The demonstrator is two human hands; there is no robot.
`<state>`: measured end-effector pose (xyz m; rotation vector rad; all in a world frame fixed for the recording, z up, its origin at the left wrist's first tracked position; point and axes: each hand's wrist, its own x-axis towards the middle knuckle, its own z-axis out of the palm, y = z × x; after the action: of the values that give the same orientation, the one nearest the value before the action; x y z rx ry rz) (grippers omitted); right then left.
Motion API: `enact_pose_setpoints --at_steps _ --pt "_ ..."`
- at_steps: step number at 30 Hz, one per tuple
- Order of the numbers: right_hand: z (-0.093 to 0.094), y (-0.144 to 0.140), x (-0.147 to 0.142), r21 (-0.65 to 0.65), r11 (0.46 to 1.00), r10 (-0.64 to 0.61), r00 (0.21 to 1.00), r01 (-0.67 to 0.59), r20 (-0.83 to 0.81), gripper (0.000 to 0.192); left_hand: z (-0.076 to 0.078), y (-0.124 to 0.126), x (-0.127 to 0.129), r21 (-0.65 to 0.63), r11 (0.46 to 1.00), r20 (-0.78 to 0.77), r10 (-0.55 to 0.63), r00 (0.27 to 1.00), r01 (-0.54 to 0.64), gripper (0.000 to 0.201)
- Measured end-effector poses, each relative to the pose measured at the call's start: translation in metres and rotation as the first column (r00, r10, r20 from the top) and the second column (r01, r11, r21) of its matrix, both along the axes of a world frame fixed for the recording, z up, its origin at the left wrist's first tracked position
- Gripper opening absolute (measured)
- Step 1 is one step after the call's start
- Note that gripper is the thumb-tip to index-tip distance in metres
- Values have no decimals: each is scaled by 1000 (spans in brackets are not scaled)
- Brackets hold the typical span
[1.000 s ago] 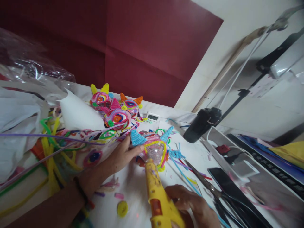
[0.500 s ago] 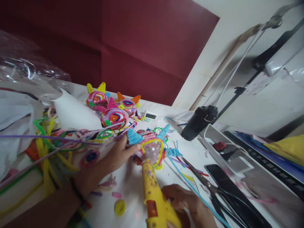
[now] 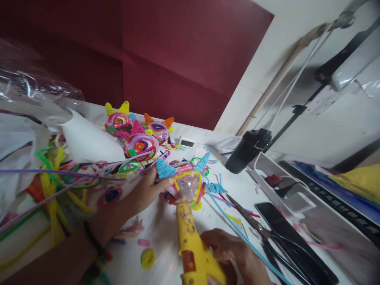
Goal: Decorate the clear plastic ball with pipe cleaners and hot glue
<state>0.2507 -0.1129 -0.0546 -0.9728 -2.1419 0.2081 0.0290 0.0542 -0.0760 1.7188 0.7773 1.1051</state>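
Observation:
My left hand (image 3: 148, 192) is closed on the left side of a round pipe-cleaner craft piece (image 3: 196, 170) with two blue horns, its thumb lying near the left horn. A yellow outline frames a clear, shiny patch on the side of the piece facing me. My right hand (image 3: 227, 251) grips a yellow hot glue gun (image 3: 190, 237), whose nozzle meets the lower edge of that patch. Whether glue is coming out cannot be made out. A light blue pipe cleaner (image 3: 237, 227) runs from beside the piece toward the lower right.
Behind stand three similar horned pieces (image 3: 141, 146) and a small digital clock (image 3: 187, 143). Pipe cleaners (image 3: 55, 190) and white paper (image 3: 89, 138) crowd the left. Scissors (image 3: 261, 229), a phone (image 3: 276, 221) and a black cylinder (image 3: 247, 150) lie right. A yellow disc (image 3: 147, 258) sits in front.
The whole view has shifted slightly. My hands keep the same hold, and the glue gun's nozzle stays at the lower edge of the clear patch.

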Motion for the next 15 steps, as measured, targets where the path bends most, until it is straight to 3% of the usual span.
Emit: enact_pose_setpoints --at_steps 15 --pt "-1 -3 7 17 1000 1 998 -2 62 33 12 -5 0 -35 997 -69 71 995 -73 33"
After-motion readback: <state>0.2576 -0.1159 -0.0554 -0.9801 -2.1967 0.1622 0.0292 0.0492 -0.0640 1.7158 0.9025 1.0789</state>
